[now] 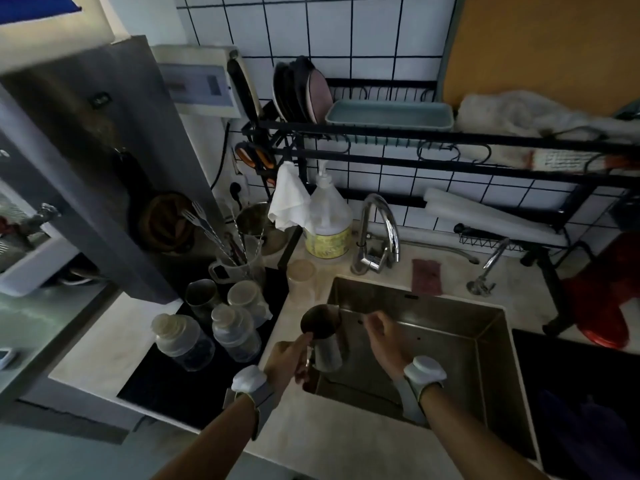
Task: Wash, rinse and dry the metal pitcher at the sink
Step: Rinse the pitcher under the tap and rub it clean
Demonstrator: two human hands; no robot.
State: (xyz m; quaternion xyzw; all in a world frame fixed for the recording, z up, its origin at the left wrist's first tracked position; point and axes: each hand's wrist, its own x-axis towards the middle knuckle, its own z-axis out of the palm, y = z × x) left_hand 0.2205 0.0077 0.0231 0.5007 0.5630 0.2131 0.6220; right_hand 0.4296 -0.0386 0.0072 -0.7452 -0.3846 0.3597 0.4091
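Low in the view, both forearms reach forward from the bottom edge toward the sink [450, 327]; each wrist carries a pale band with a white puck on it, the left band [251, 381] just short of the basin's left rim, the right band [424, 370] over the basin itself. The left hand [287, 358] lies over the counter edge with its fingers curled round the handle of the metal pitcher [325, 348], thumb pressed up near the rim; the pitcher hangs above the sink's near-left corner, tilted so its dark mouth faces up and toward the camera. The right hand [384, 337] hovers just beside the pitcher, over the basin, back of the hand upward and wrist slightly bent; its fingers [372, 320] are drawn in toward one another close to the pitcher's rim, but whether they pinch anything or touch the metal cannot be told in the dim, blurred picture. The two hands sit near each other with the pitcher between them; the faucet [377, 230] stands behind the basin, well apart from both.
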